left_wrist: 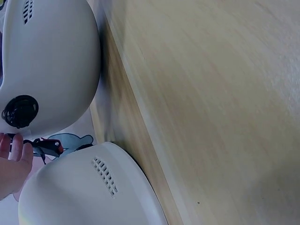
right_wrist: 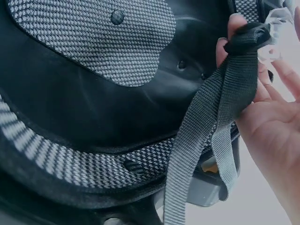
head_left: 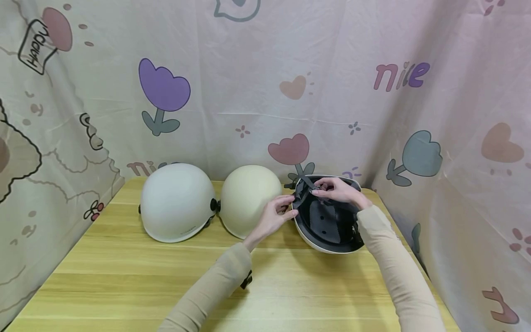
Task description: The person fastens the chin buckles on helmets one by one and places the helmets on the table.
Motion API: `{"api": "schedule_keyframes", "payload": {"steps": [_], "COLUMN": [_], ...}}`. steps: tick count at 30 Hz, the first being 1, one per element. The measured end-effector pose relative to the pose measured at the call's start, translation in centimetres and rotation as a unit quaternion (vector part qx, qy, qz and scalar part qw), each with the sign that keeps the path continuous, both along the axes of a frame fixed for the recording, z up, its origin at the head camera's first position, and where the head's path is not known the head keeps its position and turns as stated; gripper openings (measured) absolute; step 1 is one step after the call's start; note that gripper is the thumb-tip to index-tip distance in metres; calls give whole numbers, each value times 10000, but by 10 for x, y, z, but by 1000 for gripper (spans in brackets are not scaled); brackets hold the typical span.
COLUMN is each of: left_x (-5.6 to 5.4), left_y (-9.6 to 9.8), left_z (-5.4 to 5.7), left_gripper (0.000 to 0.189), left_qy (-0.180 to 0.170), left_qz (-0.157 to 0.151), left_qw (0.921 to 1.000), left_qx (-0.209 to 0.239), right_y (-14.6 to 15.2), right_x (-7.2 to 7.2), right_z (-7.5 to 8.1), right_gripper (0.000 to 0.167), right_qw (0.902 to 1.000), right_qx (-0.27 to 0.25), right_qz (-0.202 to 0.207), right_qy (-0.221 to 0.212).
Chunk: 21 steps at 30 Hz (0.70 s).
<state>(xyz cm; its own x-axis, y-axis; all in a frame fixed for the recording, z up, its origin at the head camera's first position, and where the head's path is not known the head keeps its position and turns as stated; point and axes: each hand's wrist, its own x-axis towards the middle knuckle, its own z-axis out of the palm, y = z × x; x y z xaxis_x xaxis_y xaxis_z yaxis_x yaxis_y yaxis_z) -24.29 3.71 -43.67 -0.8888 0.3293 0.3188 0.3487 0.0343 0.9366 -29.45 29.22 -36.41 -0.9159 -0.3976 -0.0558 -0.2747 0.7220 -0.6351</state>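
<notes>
An upturned helmet (head_left: pixel 327 246) with a black lining rests at the right of the table, its opening facing up. My right hand (head_left: pixel 338 191) pinches its chin strap (head_left: pixel 308 182) above the left part of the opening. Up close in the right wrist view, the dark webbing strap (right_wrist: pixel 201 108) runs doubled past my fingers, with a looped bundle near its top. My left hand (head_left: pixel 275 214) is at the helmet's left rim, thumb and fingers apart. In the left wrist view its fingertips meet the rim near a black knob (left_wrist: pixel 21 111) and a black buckle (left_wrist: pixel 49 147).
A cream helmet (head_left: pixel 244 198) stands dome up just left of the upturned one, behind my left forearm. Farther left is a white helmet (head_left: pixel 178 203), also dome up. The wooden table (head_left: pixel 124 276) ends at a printed cloth backdrop (head_left: pixel 232 83).
</notes>
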Motion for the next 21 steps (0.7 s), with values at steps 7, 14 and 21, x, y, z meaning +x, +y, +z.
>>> {"api": "schedule_keyframes", "payload": {"steps": [7,14,21], "left_x": [0,0,-1], "left_y": [0,0,-1], "left_z": [0,-1,-2], "left_gripper": [44,45,43], "left_qy": [-6,-15,-39], "left_qz": [-81,-140,-105], "left_qw": [9999,9997,9999], "left_qx": [152,190,98], "right_y": [1,1,4], "right_x": [5,8,10], "right_z": [1,5,6], "right_gripper": [36,31,15], "right_qw": [9988,9890,9869], "right_qx": [-477,-1383,-1541], "right_qz": [-46,-119,41], "right_qy": [-120,-504,-480]}}
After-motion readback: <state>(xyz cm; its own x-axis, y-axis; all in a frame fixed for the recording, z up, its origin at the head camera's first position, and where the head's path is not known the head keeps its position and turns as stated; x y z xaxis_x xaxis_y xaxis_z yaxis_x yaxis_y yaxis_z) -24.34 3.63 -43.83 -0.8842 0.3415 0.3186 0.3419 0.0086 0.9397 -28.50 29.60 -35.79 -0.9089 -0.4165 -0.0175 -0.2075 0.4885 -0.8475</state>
